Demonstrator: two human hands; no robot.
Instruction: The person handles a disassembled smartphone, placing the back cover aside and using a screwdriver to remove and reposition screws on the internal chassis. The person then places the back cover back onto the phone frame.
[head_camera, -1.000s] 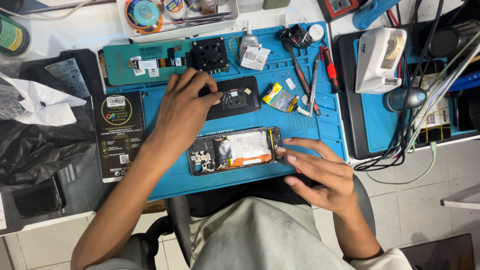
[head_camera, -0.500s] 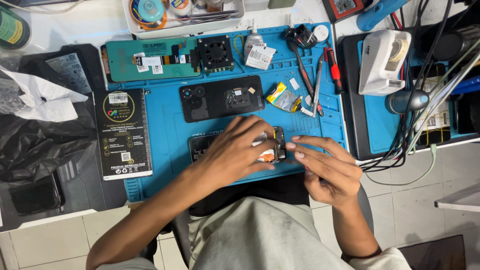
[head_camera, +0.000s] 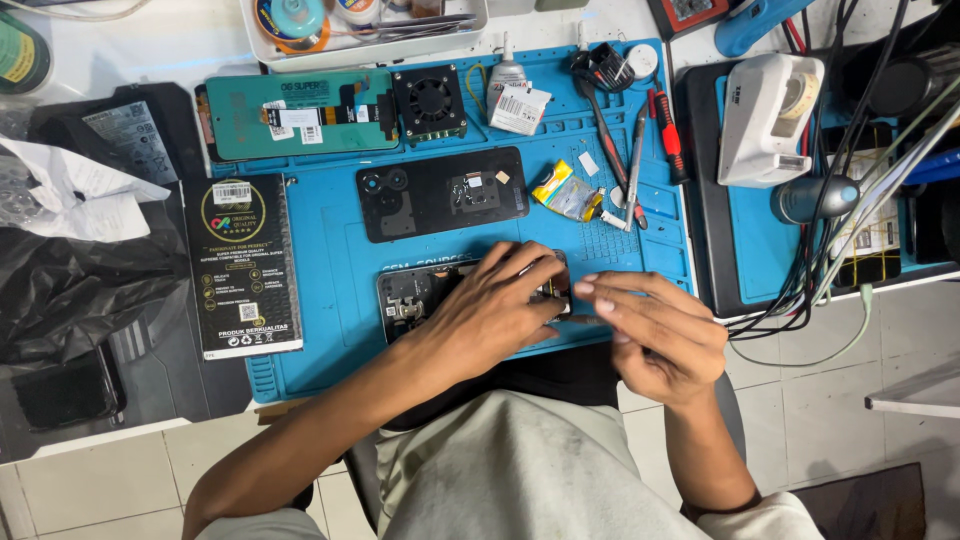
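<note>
An opened phone body lies near the front edge of the blue work mat. My left hand rests flat over its middle and right part, hiding most of it, fingers pressing down. My right hand is at the phone's right end, with thumb and fingertips pinched together at its edge; whether they hold a small part I cannot tell. The phone's black back cover lies on the mat just beyond.
A screen panel with green film and a small black fan lie at the mat's far edge. Tweezers and screwdrivers lie far right, near a yellow packet. A black box sits left. A white device and cables stand right.
My left hand has come back from the black back cover to the opened phone and now covers it. My right hand stayed at the phone's right end, shifting slightly right.
</note>
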